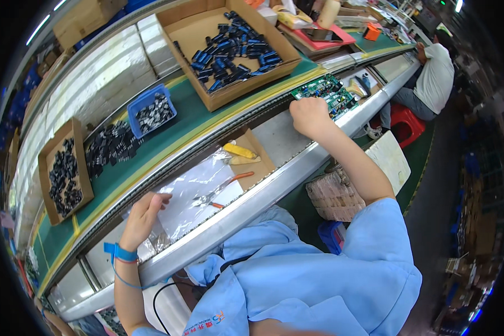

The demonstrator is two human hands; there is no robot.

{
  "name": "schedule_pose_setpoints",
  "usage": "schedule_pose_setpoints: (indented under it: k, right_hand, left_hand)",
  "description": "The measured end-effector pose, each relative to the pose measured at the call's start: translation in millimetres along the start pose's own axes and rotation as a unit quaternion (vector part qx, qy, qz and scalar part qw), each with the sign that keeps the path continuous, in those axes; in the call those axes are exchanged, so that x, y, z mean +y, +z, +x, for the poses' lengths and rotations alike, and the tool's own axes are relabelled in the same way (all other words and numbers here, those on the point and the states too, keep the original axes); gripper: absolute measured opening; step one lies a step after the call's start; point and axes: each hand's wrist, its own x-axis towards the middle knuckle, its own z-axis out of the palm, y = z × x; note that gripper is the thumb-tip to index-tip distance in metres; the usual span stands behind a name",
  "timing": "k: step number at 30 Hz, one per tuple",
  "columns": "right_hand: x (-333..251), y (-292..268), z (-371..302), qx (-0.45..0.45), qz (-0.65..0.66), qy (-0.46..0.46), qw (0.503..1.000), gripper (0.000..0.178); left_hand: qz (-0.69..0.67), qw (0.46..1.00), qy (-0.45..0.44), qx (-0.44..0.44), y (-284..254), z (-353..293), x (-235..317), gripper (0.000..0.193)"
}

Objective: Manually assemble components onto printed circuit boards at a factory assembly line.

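My right hand (311, 117) is closed at the near left edge of a green circuit board (333, 95) full of small parts; its fingertips are hidden. The board lies across the rails of the conveyor line. Over a clear plastic bag (190, 190), my left hand (144, 218) hangs with fingers loosely stretched and nothing in them. A blue strap (119, 252) with a cord circles that wrist. Between my hands lie wire cutters (210, 199) with orange handles and a yellow-handled tool (239, 150) on cardboard.
Blue-sleeved capacitors fill a large cardboard box (213, 103). Left of it, black parts sit in a blue bin (131, 115), in a loose pile (109, 148) and in a small carton (87, 187). A metal rail (252, 196) runs before me. A co-worker (434, 73) sits at right.
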Motion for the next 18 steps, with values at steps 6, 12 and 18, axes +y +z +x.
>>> schedule_pose_setpoints:
  k: [6,12,18]
  right_hand:
    - [63,25,24,-0.029,-0.007,0.133,0.991,0.018]
    - [112,44,42,-0.057,-0.018,0.189,0.98,0.024]
    - [146,74,69,-0.04,-0.047,0.192,0.979,0.026]
  left_hand:
    - [0.015,1.0,-0.008,-0.011,1,-4,6,0.047]
    - [0.023,1.0,-0.012,-0.018,4,-1,8,0.045]
    - [0.024,0.999,-0.03,-0.01,0,-2,-5,0.038]
